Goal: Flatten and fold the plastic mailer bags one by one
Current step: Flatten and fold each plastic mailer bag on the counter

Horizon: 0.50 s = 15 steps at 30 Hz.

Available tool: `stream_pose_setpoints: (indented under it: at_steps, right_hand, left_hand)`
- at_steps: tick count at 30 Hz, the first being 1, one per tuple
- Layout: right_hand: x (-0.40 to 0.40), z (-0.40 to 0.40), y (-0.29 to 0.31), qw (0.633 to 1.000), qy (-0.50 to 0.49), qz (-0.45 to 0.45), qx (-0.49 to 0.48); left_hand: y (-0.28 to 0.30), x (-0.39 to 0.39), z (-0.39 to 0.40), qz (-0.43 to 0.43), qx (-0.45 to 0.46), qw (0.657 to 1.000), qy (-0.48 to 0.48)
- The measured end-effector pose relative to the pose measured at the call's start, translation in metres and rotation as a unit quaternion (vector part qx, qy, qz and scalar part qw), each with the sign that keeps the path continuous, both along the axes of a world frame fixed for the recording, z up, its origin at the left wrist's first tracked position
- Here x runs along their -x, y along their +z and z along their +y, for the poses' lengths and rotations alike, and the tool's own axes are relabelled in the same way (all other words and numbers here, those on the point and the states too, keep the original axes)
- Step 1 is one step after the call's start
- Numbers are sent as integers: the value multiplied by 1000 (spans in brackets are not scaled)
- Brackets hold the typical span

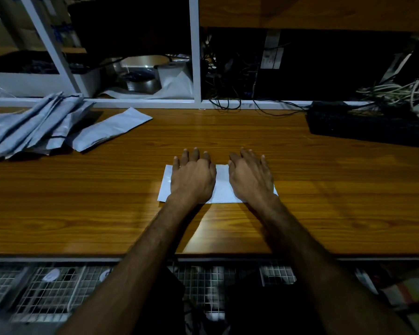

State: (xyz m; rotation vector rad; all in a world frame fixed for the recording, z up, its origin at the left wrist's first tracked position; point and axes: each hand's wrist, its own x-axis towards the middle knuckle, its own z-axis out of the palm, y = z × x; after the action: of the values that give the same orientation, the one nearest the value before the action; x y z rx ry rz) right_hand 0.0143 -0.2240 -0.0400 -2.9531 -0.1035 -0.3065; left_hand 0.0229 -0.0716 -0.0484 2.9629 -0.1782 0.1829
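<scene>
At mid-desk, near edge: both palms flat on one white mailer bag (221,187) lying on the wooden desk (324,189). Left hand (191,178) and right hand (250,178) have fingers straight and spread — pressing, gripping nothing. To do this step well, I'd judge: sweep outward from the centre to push air out, then crease firmly. Far left, a loose pile of grey mailers (39,122) lies apart. Below the desk edge — wire baskets (51,293); contents too dim to tell.
</scene>
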Motion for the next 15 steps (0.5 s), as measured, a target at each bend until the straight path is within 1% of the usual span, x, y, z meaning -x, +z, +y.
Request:
stream_pose_setpoints:
  at_steps: [5,15]
  right_hand:
    - [2,-9,1,1000,-10,5,-15]
    - [10,-43,5,999,-38,0,-2]
  left_hand:
    - [4,3,9,8,-7,1000,8]
    - [9,8,26,21,-4,1000,20]
